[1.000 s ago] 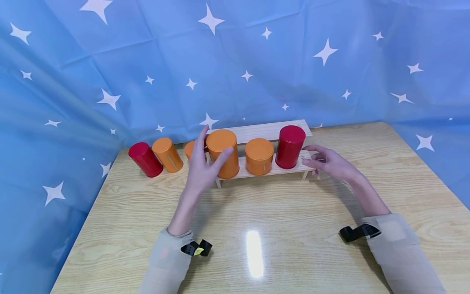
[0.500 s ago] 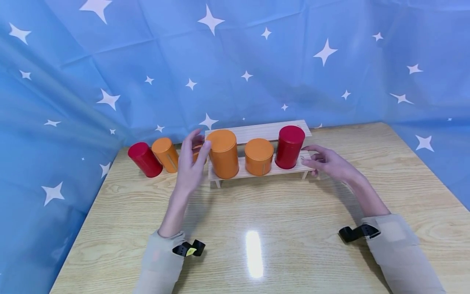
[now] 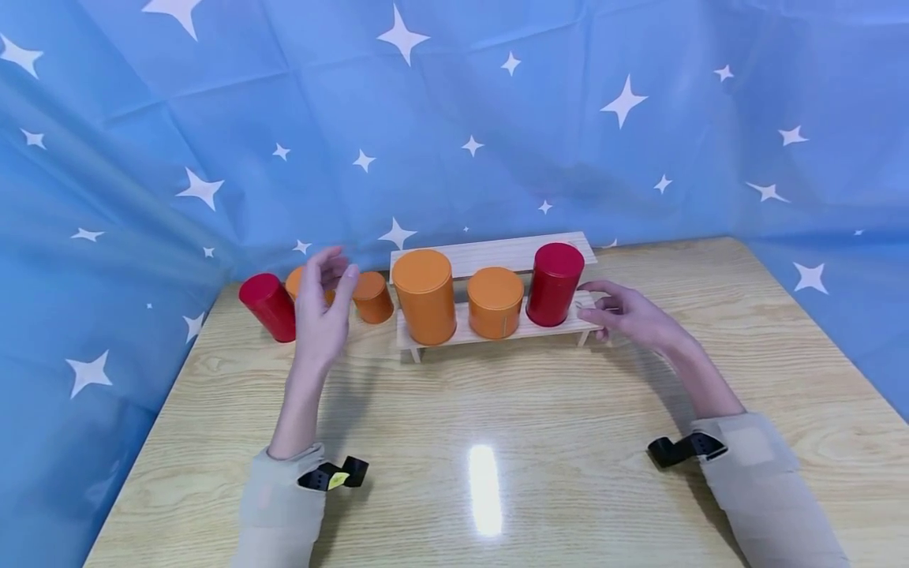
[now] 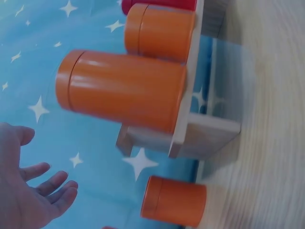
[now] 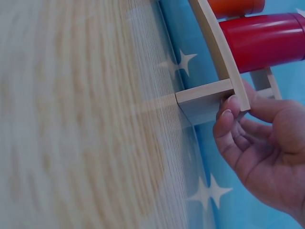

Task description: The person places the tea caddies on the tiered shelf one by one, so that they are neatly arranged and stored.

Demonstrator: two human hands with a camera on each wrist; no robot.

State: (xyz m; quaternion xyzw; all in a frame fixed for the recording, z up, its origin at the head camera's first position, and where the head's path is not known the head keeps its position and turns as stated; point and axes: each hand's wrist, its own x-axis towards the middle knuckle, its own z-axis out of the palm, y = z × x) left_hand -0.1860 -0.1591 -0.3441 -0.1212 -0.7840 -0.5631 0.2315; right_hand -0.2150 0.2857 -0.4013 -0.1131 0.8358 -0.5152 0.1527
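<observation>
My left hand [image 3: 318,315] is raised with loosely spread fingers and holds nothing; in the head view it partly covers an orange canister [image 3: 293,279]. A red canister [image 3: 267,306] is on its left, a small orange canister [image 3: 372,298] on its right. My right hand [image 3: 635,315] grips the right end of a two-step wooden rack [image 3: 490,255], thumb above the board and fingers curled beneath [image 5: 267,148]. On the rack's front step stand a large orange canister [image 3: 428,304], a short orange canister [image 3: 495,306] and a red canister [image 3: 554,288].
A wood-grain table [image 3: 398,442] carries everything. Blue cloth with white stars [image 3: 454,102] hangs behind it and along the left. Black wrist cameras [image 3: 334,475] sit on both sleeves. The rack stands on short legs near the table's back edge.
My left hand has come away from the large orange canister and moved left, uncovering the small orange canister and partly covering another. My right hand stays at the rack's end.
</observation>
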